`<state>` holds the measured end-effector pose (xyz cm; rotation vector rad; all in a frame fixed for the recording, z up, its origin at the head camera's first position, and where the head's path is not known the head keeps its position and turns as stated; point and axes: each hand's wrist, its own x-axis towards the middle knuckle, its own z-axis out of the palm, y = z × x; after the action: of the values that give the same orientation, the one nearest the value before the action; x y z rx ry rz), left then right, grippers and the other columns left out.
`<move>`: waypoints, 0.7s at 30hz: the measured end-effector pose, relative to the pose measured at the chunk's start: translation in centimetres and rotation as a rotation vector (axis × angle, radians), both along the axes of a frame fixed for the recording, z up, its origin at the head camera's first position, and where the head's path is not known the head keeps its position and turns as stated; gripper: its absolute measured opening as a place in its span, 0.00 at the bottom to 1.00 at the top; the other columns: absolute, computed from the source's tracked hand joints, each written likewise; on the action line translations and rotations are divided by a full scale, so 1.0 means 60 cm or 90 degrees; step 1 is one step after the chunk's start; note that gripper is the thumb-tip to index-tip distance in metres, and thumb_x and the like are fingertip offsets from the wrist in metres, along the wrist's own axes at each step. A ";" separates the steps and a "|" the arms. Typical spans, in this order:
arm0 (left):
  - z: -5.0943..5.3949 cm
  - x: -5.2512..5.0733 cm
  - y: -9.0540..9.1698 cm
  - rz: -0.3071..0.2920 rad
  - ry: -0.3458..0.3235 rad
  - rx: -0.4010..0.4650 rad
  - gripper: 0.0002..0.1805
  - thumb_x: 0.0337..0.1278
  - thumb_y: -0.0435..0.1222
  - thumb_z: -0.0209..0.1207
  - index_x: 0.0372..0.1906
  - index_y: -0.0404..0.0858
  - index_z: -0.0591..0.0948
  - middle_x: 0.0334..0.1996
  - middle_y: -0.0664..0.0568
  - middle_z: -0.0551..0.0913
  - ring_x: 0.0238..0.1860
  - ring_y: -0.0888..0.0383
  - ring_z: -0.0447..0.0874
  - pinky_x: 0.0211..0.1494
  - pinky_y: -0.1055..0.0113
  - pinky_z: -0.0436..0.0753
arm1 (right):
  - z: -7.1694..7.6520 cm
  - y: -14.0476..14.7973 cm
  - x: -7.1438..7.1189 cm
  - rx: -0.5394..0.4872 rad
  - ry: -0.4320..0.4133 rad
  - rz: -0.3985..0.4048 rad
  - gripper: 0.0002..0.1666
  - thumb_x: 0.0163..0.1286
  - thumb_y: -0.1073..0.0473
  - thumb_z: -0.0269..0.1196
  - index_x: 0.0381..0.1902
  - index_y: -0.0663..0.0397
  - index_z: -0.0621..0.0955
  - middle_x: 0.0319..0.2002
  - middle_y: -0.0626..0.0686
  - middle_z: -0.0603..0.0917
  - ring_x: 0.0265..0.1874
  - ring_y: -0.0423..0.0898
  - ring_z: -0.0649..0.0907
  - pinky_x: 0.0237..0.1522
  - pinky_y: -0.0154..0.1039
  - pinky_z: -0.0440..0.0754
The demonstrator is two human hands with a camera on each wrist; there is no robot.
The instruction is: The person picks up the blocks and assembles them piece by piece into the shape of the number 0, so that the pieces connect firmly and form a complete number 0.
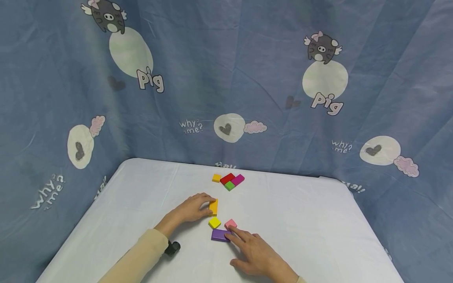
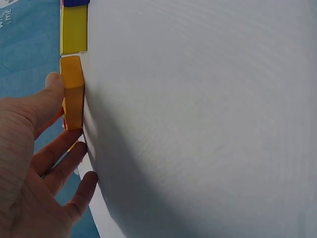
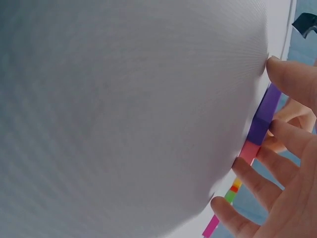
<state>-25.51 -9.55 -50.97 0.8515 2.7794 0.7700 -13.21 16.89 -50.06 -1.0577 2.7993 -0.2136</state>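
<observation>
My left hand [image 1: 194, 208] pinches an orange rectangular block [image 1: 213, 207], thumb at its near end and a finger at its far end. In the left wrist view the thumb lies against the orange block [image 2: 73, 94] and the other fingers spread below it. Just nearer lies a yellow square block [image 1: 214, 223]. My right hand [image 1: 257, 253] has its fingers stretched out, one touching a purple rectangular block [image 1: 220, 235] and another at a pink block [image 1: 231, 223]. Its thumb rests on the white cloth, as the right wrist view shows.
Farther back on the white table [image 1: 301, 220] is a group of blocks: red [image 1: 227, 179], magenta [image 1: 238, 180] and green [image 1: 229, 186] touching, with a small orange-yellow block [image 1: 216, 178] beside them. A black device [image 1: 172, 248] shows under the left wrist. A blue patterned curtain [image 1: 269, 78] hangs behind.
</observation>
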 end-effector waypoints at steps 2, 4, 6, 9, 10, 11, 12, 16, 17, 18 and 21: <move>-0.002 0.000 0.000 0.003 -0.001 -0.002 0.25 0.62 0.45 0.64 0.62 0.41 0.79 0.58 0.47 0.77 0.61 0.47 0.73 0.66 0.45 0.66 | 0.000 0.000 0.000 -0.003 -0.002 0.000 0.43 0.68 0.33 0.56 0.76 0.36 0.59 0.75 0.47 0.58 0.66 0.47 0.70 0.56 0.51 0.76; -0.003 0.000 0.000 0.005 -0.002 -0.006 0.25 0.62 0.46 0.63 0.62 0.42 0.78 0.59 0.48 0.77 0.62 0.48 0.73 0.66 0.45 0.66 | 0.001 0.000 -0.001 -0.003 -0.007 -0.003 0.43 0.68 0.33 0.56 0.76 0.36 0.58 0.75 0.47 0.58 0.66 0.47 0.70 0.57 0.51 0.76; -0.004 -0.001 -0.001 0.007 -0.001 -0.007 0.25 0.62 0.46 0.64 0.62 0.42 0.78 0.59 0.48 0.77 0.62 0.48 0.72 0.66 0.45 0.66 | 0.001 0.000 -0.001 -0.001 -0.004 -0.002 0.43 0.68 0.33 0.56 0.76 0.36 0.58 0.75 0.47 0.58 0.66 0.47 0.70 0.57 0.51 0.76; -0.003 -0.001 -0.001 0.004 0.001 -0.005 0.26 0.62 0.46 0.64 0.62 0.41 0.78 0.59 0.48 0.77 0.62 0.48 0.73 0.66 0.45 0.66 | 0.001 0.001 0.000 -0.001 0.001 -0.001 0.43 0.68 0.33 0.56 0.76 0.36 0.59 0.75 0.47 0.57 0.67 0.47 0.69 0.57 0.51 0.75; -0.002 0.000 -0.001 0.003 0.002 -0.004 0.26 0.62 0.46 0.64 0.62 0.41 0.78 0.59 0.48 0.77 0.62 0.48 0.73 0.66 0.46 0.66 | 0.001 0.002 0.000 -0.001 0.002 0.000 0.43 0.68 0.33 0.56 0.76 0.36 0.59 0.76 0.47 0.57 0.67 0.47 0.69 0.57 0.51 0.75; -0.002 0.000 -0.001 0.002 0.002 -0.004 0.26 0.62 0.46 0.64 0.62 0.41 0.78 0.59 0.48 0.77 0.62 0.48 0.73 0.66 0.46 0.66 | 0.001 0.002 0.000 -0.002 0.004 0.001 0.43 0.68 0.33 0.56 0.76 0.37 0.59 0.76 0.47 0.57 0.67 0.47 0.69 0.57 0.51 0.75; -0.001 0.000 -0.001 0.002 0.002 -0.002 0.26 0.62 0.46 0.64 0.62 0.41 0.78 0.59 0.48 0.77 0.62 0.48 0.73 0.66 0.46 0.66 | 0.001 0.002 0.000 -0.003 0.005 0.002 0.43 0.68 0.33 0.56 0.76 0.37 0.59 0.76 0.47 0.57 0.67 0.47 0.69 0.57 0.51 0.76; 0.003 0.003 -0.001 -0.001 -0.001 0.004 0.25 0.62 0.45 0.64 0.62 0.41 0.78 0.59 0.47 0.77 0.62 0.47 0.73 0.66 0.45 0.66 | 0.001 0.003 0.000 -0.004 0.006 0.005 0.43 0.68 0.33 0.56 0.76 0.37 0.58 0.75 0.48 0.57 0.66 0.48 0.70 0.57 0.51 0.76; 0.004 0.004 -0.001 0.000 -0.004 0.005 0.26 0.62 0.45 0.64 0.62 0.41 0.78 0.59 0.47 0.77 0.62 0.47 0.72 0.66 0.45 0.66 | 0.001 0.002 0.000 -0.005 0.006 0.005 0.43 0.69 0.33 0.56 0.76 0.37 0.59 0.76 0.48 0.57 0.66 0.48 0.70 0.57 0.51 0.76; 0.004 0.005 -0.002 0.000 -0.006 0.005 0.26 0.61 0.45 0.64 0.62 0.41 0.78 0.59 0.47 0.77 0.62 0.47 0.72 0.66 0.45 0.66 | 0.001 0.002 0.000 -0.005 0.003 0.004 0.43 0.69 0.33 0.56 0.76 0.37 0.58 0.76 0.48 0.57 0.67 0.48 0.70 0.57 0.51 0.75; 0.005 0.008 -0.002 -0.001 -0.009 0.009 0.25 0.61 0.44 0.65 0.62 0.40 0.78 0.59 0.46 0.77 0.62 0.46 0.72 0.66 0.43 0.66 | 0.001 0.003 0.001 -0.008 0.002 0.001 0.43 0.69 0.33 0.56 0.76 0.37 0.59 0.76 0.47 0.57 0.67 0.47 0.69 0.57 0.51 0.75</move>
<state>-25.02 -9.65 -50.67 0.8464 2.7646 0.7929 -13.13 17.04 -50.02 -1.0647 2.8028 -0.2296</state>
